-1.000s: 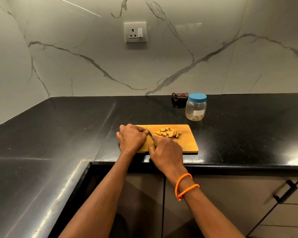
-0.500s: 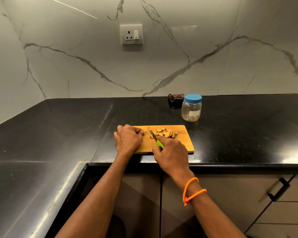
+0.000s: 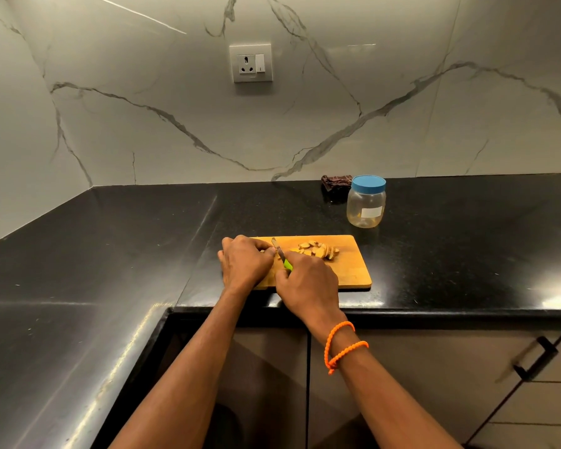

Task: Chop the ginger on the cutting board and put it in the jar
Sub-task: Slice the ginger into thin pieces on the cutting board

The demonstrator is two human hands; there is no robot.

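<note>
A rectangular wooden cutting board (image 3: 353,270) is laid flat near the front edge of the black table (image 3: 467,254). A small heap of pale brown ginger slices (image 3: 318,250) is gathered on the board's far half, toward its middle. A further bit of ginger at the board's left end is mostly hidden, so its shape cannot be told. A knife (image 3: 280,254) with a narrow metal blade and a bright green handle is angled over the board just left of the slices, tip pointing away. A clear jar (image 3: 366,205) with a blue lid screwed on is stood upright behind the board's right end, apart from it; a white label is seen on its side.
</note>
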